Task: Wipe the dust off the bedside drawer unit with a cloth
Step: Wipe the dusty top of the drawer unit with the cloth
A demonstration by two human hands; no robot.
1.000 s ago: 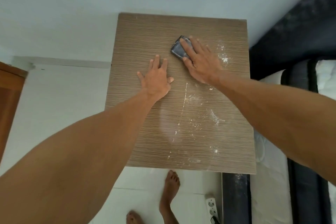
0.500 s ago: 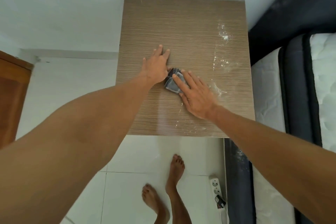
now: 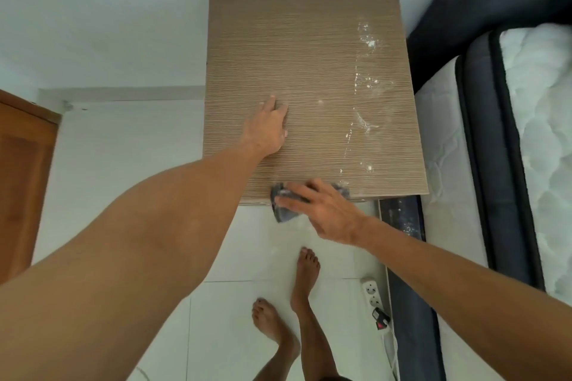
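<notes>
Wooden door [image 3: 21,182]: standing well to the left of the drawer unit, only partly showing at the frame edge.

Left hand [image 3: 266,130]: lying flat and open, palm down, on the left half of the bedside drawer unit's top, gripping nothing.

Bedside drawer unit [image 3: 309,49]: wood-grain top seen from above, standing against the white wall, its right side just beside the bed.

Cloth [image 3: 283,204]: dark grey, sitting at the near edge of the drawer unit's top, partly hanging over that edge above the floor.

Right hand [image 3: 325,213]: pressing on the cloth at the unit's near edge with fingers spread; the fingers are lying over the cloth rather than closing round it.

White dust [image 3: 365,83]: showing as smears and specks down the right part of the unit's top, from the far right area to the near edge.

Bare feet [image 3: 306,269]: standing on the white tiled floor in front of the unit.

Power strip [image 3: 373,291]: lying on the floor in front of the unit, to its right, by the bed base.

Bed [image 3: 501,164]: dark-framed, carrying a white quilted mattress, right of the unit.
</notes>
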